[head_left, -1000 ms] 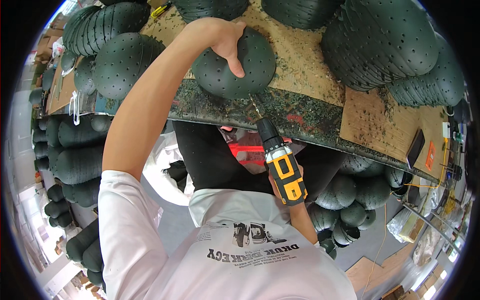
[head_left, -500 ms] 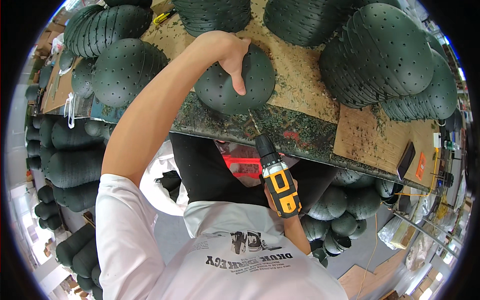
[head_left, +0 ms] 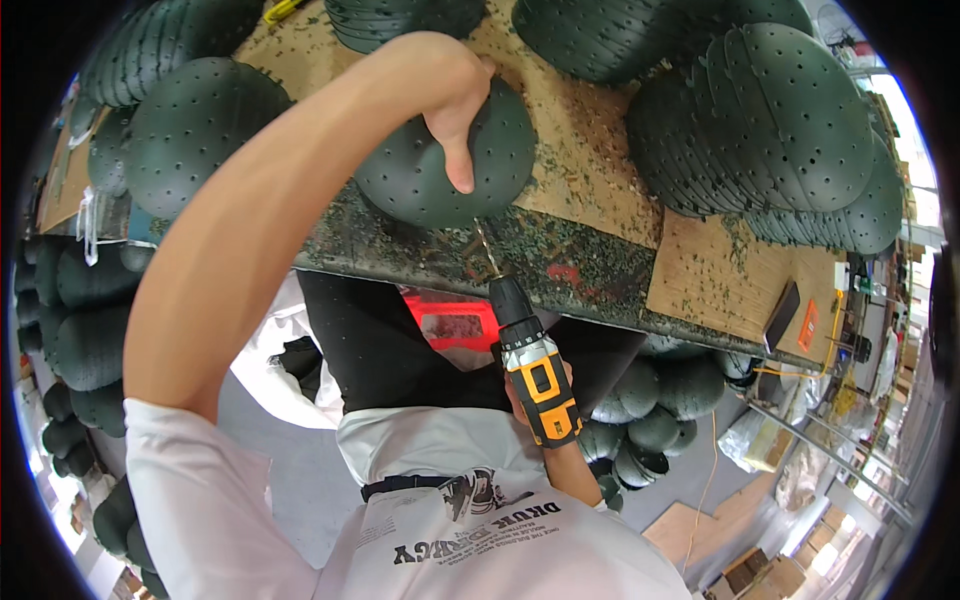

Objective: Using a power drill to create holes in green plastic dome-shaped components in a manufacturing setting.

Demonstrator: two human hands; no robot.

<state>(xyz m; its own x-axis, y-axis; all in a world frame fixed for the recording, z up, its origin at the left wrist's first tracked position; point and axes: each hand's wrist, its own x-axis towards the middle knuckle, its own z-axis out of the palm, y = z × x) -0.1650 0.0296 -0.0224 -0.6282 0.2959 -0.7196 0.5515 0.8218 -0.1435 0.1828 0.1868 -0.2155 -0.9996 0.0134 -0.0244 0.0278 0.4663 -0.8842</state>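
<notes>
A dark green plastic dome [head_left: 502,140], dotted with small holes, lies on the near part of the workbench. My left hand [head_left: 458,115] grips it from above, thumb pressed on the curved face and the other fingers hidden behind the wrist. My right hand [head_left: 516,398] is wrapped round the handle of a yellow and black cordless drill [head_left: 543,385], which covers most of that hand. The drill points away from me, and its twist bit [head_left: 487,248] reaches the dome's near edge. Whether the tip has entered the plastic I cannot tell.
Stacks of similar domes [head_left: 790,120] stand along the bench right, left [head_left: 195,130] and back. Green shavings cover the cardboard [head_left: 590,150] and the bench edge. At right lie a dark phone [head_left: 781,315] and an orange item [head_left: 808,325]. More domes [head_left: 655,425] are piled below.
The whole view has shifted, so the bench and my arms appear further left. My left hand still holds the dome, and the drill bit stays at its near edge.
</notes>
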